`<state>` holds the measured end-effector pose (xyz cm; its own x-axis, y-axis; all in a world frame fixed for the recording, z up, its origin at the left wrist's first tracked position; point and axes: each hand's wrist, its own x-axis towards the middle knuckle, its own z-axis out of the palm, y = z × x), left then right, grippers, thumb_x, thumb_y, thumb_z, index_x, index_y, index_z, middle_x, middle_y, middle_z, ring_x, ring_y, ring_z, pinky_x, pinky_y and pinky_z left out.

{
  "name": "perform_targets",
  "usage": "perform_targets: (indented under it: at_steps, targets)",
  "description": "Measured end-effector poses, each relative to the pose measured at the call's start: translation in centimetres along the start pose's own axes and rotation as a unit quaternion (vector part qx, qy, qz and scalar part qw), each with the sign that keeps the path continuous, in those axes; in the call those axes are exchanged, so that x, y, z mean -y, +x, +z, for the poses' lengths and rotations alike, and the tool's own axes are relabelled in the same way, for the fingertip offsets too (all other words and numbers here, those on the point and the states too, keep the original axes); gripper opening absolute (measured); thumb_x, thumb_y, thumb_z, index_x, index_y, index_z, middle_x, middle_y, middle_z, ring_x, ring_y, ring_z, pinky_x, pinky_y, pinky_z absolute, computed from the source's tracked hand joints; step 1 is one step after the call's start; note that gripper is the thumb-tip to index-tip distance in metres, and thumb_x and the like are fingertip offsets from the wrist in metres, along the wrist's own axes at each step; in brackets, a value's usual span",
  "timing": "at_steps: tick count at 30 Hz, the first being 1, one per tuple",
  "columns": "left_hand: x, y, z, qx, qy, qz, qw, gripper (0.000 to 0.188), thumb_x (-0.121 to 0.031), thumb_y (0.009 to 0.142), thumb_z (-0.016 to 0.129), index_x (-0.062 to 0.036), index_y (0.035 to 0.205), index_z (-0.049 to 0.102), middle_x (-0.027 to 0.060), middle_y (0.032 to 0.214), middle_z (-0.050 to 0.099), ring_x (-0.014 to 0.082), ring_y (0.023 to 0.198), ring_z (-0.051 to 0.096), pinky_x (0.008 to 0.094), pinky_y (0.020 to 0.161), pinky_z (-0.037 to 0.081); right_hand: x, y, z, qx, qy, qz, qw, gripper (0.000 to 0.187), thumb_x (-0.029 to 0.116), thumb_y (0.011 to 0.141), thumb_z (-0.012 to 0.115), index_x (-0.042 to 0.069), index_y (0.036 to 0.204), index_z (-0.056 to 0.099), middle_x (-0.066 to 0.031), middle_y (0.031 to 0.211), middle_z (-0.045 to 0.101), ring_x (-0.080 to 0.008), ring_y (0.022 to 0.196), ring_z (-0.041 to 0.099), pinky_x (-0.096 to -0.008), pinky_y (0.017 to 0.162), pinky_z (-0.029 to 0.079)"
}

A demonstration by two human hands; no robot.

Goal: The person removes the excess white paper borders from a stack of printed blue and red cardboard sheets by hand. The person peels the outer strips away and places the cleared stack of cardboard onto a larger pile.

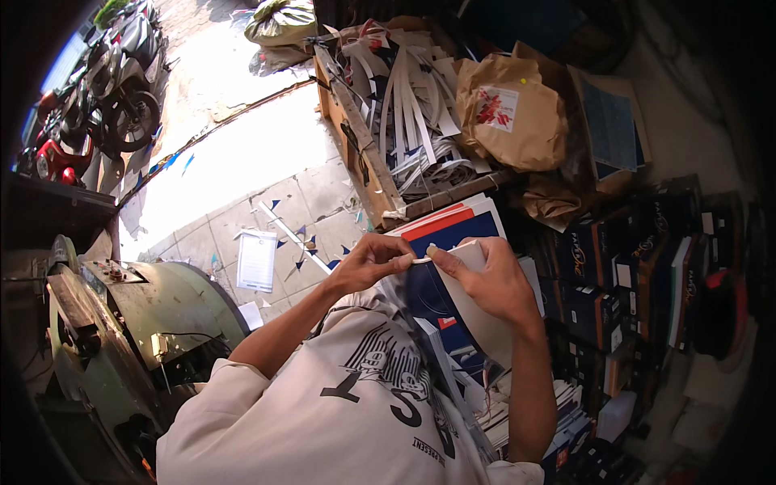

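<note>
Right now, the pale sheet is just right of the frame's centre, its upper edge up at your fingertips and the rest slanting down below your right hand. Your left hand has thumb and forefinger pinching a small pale edge, its other fingers curled in; your right thumb presses on the sheet close beside them. How far your right fingers reach behind it, you cannot tell from this view, nor whether it is one layer or several.

The likeliest trouble is a crease or tear at that corner, should your two hands pull unevenly on so small a hold. The lower end looks poorly supported, so it could sag and bend if your right grip loosens. The navy printed sheet lies close behind; a slip might scuff it or drag it askew. Dropped, the piece could slide among the loose papers at lower right, or land toward the scrap-strewn tile floor left of centre and get dirty.
</note>
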<state>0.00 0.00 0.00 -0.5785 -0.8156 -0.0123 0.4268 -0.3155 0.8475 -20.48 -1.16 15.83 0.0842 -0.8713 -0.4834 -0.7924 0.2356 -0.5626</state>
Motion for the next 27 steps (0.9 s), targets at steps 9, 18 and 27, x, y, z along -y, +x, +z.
perform_targets:
  at_steps: [9, 18, 27]
  targets:
    - [-0.9, 2.8, -0.9, 0.178, 0.011, -0.074, 0.981, 0.025, -0.023, 0.09, 0.072, 0.0011, 0.093, 0.065, -0.0043, 0.077, 0.057, 0.0025, 0.065, 0.047, 0.0198, 0.055, 0.036, -1.8, 0.2, -0.1, 0.164, 0.269, 0.028, 0.949, 0.032, 0.034, 0.096, 0.064, 0.003, 0.089, 0.066, -0.0004, 0.074, 0.065, -0.0024, 0.06, 0.056, -0.0194, 0.053, 0.044]
    - [-0.9, 3.8, 0.5, 0.126, -0.023, -0.008, 0.992, 0.032, -0.023, 0.088, 0.074, 0.0033, 0.106, 0.067, 0.0022, 0.087, 0.068, 0.0083, 0.082, 0.059, 0.0247, 0.075, 0.046, -4.2, 1.6, -0.2, 0.15, 0.453, 0.035, 0.878, 0.032, 0.032, 0.094, 0.068, 0.007, 0.075, 0.064, 0.0043, 0.067, 0.06, -0.0009, 0.054, 0.05, -0.0215, 0.049, 0.039]
    - [-1.4, 2.5, -0.1, 0.136, 0.001, -0.045, 0.99, 0.025, -0.025, 0.092, 0.069, -0.0009, 0.088, 0.063, -0.0031, 0.081, 0.06, 0.0038, 0.075, 0.05, 0.022, 0.064, 0.038, 2.9, -2.9, 0.9, -0.078, -0.029, -0.104, 0.991, 0.041, 0.031, 0.076, 0.083, -0.004, 0.088, 0.067, -0.0191, 0.074, 0.069, -0.0331, 0.069, 0.07, -0.0396, 0.067, 0.054]
